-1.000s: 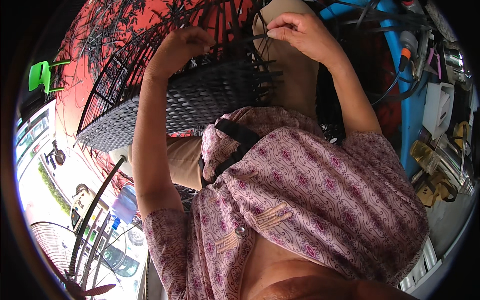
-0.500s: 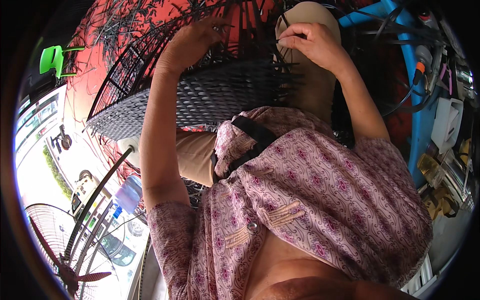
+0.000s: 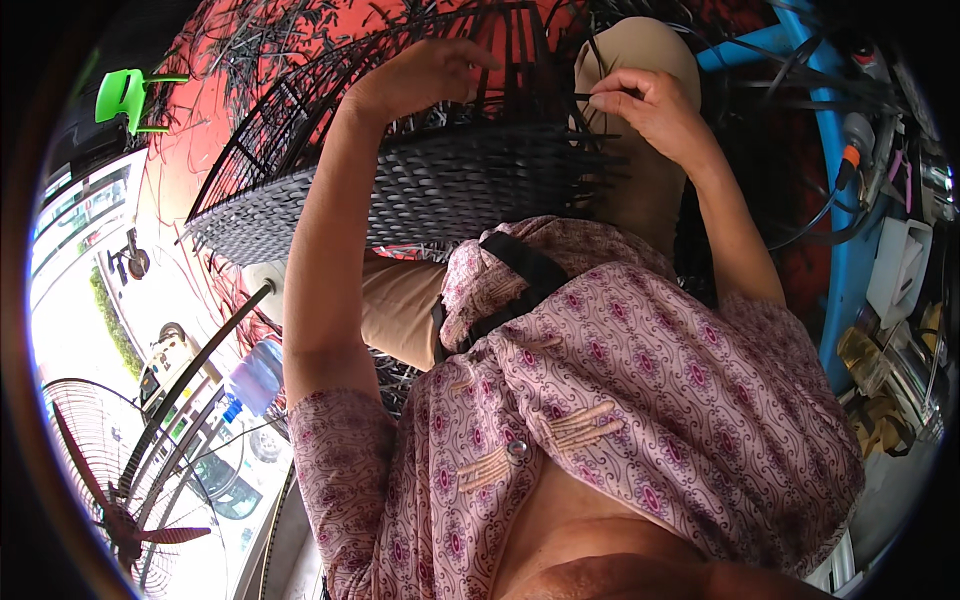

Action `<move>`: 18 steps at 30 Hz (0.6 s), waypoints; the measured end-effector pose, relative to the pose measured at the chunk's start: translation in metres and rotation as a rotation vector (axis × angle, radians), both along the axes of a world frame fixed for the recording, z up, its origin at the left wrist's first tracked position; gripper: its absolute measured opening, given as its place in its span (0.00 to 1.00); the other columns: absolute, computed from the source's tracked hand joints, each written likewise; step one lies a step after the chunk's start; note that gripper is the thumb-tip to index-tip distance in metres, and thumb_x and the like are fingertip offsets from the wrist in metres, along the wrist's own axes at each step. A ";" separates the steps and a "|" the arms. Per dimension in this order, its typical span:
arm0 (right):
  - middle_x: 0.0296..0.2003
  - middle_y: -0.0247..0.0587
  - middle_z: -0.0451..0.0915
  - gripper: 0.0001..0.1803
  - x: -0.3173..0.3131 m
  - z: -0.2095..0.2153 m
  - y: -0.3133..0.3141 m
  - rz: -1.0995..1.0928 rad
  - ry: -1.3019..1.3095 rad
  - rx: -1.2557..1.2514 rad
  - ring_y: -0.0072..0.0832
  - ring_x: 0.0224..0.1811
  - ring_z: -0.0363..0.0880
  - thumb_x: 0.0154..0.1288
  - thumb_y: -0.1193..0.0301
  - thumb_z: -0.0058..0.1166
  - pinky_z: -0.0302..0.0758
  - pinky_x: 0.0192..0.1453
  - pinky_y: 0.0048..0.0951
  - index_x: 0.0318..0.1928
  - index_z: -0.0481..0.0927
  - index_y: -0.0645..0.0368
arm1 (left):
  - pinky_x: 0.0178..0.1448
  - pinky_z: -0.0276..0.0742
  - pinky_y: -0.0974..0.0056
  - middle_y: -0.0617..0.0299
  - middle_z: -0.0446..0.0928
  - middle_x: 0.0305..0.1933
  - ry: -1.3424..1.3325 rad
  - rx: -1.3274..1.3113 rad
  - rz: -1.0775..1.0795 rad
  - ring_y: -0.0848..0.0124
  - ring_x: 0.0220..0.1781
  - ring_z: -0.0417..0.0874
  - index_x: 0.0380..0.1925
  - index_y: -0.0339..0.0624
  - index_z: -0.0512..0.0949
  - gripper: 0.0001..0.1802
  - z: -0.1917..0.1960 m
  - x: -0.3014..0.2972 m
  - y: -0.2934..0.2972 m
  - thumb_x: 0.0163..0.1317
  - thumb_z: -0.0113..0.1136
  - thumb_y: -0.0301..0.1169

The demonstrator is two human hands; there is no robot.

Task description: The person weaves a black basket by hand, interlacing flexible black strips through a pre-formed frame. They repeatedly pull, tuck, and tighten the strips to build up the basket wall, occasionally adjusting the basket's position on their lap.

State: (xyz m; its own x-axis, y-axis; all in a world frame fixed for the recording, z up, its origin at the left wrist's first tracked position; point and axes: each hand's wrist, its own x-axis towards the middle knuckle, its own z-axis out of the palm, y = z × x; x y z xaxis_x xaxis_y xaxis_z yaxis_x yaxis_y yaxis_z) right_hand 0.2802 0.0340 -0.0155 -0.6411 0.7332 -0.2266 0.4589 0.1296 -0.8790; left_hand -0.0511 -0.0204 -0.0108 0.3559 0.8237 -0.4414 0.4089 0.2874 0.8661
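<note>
Across my lap lies a black woven basketwork piece (image 3: 440, 185), its lower part closely woven and its upper part an open frame of black bars. My left hand (image 3: 425, 80) hovers over the open frame with its fingers apart and stretched toward the bars; whether its fingertips touch them I cannot tell. Beside the right end of the weave, above my raised knee (image 3: 640, 60), my right hand (image 3: 655, 110) pinches a thin black strip (image 3: 583, 97) between thumb and fingers. Loose strip ends (image 3: 600, 165) stick out from that edge of the weave.
Black strip scraps (image 3: 270, 50) litter the red floor. A green chair (image 3: 122, 97) stands far left, with a fan (image 3: 125, 525) at lower left. A blue frame (image 3: 835, 270), a tool with an orange band (image 3: 852, 148) and a white container (image 3: 898, 270) are on my right.
The whole scene has shifted slightly right in view. My left hand's fingers have stretched out further over the frame. My right hand keeps its pinch beside the weave's right end.
</note>
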 end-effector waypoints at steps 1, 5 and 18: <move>0.35 0.36 0.89 0.12 0.000 -0.002 -0.001 -0.005 -0.007 0.008 0.23 0.38 0.86 0.68 0.65 0.67 0.80 0.46 0.26 0.43 0.89 0.60 | 0.45 0.76 0.72 0.69 0.80 0.34 -0.005 -0.015 -0.003 0.81 0.37 0.78 0.59 0.43 0.81 0.25 0.002 0.000 0.000 0.60 0.61 0.20; 0.34 0.36 0.89 0.12 -0.003 -0.005 -0.006 -0.012 -0.009 0.037 0.22 0.37 0.85 0.68 0.64 0.67 0.79 0.45 0.26 0.43 0.89 0.61 | 0.45 0.76 0.71 0.69 0.80 0.35 -0.014 -0.056 0.033 0.80 0.38 0.79 0.57 0.41 0.82 0.23 0.008 -0.002 -0.006 0.60 0.63 0.22; 0.25 0.26 0.79 0.12 -0.010 0.006 0.002 -0.018 0.070 -0.146 0.13 0.26 0.74 0.70 0.62 0.66 0.72 0.31 0.21 0.42 0.89 0.58 | 0.50 0.80 0.69 0.66 0.84 0.39 0.085 -0.002 0.045 0.77 0.42 0.83 0.47 0.39 0.83 0.12 0.012 -0.020 -0.031 0.63 0.64 0.21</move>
